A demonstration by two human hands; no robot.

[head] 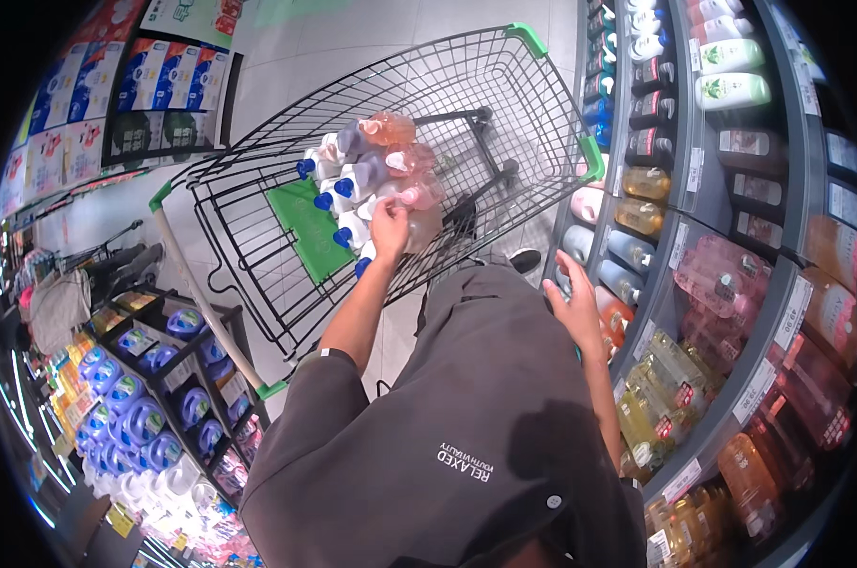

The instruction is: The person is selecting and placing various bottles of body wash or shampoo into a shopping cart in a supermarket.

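Observation:
My left hand point(389, 231) is over the shopping cart, its fingers closed at the top of a pale pump bottle point(423, 228) in the wire basket. Beside it lie a bottle with a pink pump point(418, 192), an orange bottle point(389, 129) and several white bottles with blue caps point(354, 231). The cart point(535, 67) is black wire with green corners and a green seat panel point(308, 227). My right hand point(578, 302), empty with fingers spread, hangs beside the shelf, near blue-grey bottles point(620, 280). What its fingertips may touch cannot be told.
Shelves point(684, 263) of pump bottles with price tags run along the right. Left of me, past the cart's handle point(212, 298), stands a display of purple detergent bottles point(141, 419). Boxed goods point(169, 74) are stacked at the upper left. My shoe point(524, 260) is beside the cart.

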